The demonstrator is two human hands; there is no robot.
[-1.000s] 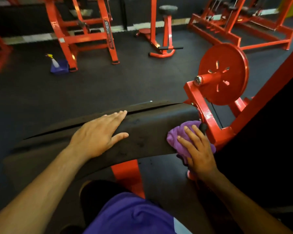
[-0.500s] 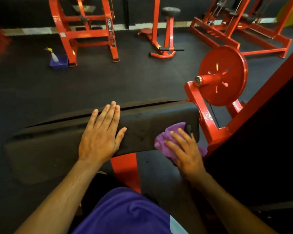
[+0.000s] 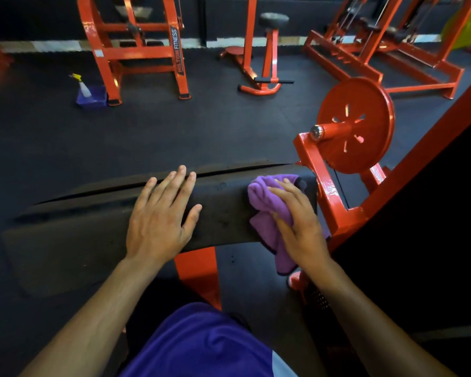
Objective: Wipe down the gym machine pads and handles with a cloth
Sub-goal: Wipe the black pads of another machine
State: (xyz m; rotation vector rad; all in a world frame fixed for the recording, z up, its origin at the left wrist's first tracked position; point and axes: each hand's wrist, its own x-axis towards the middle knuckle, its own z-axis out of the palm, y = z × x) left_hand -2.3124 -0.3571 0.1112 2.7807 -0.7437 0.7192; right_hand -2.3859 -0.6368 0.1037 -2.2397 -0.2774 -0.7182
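Beside the red weight plate (image 3: 355, 125), right hand (image 3: 301, 227) presses flat a purple cloth (image 3: 264, 210) on the pad (image 3: 93, 235); left hand (image 3: 158, 216) braces flat; remaining pad and handles probably unwiped.

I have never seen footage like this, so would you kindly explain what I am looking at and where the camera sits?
The camera is worn on a person's head, looking down at their own two bare hands in a gym. The long black pad belongs to a red exercise machine. The left hand lies flat on the pad, fingers straight. The right hand presses a purple cloth against the pad's right end to wipe it. Farther off, a spray bottle stands on the dark floor beside another red frame.
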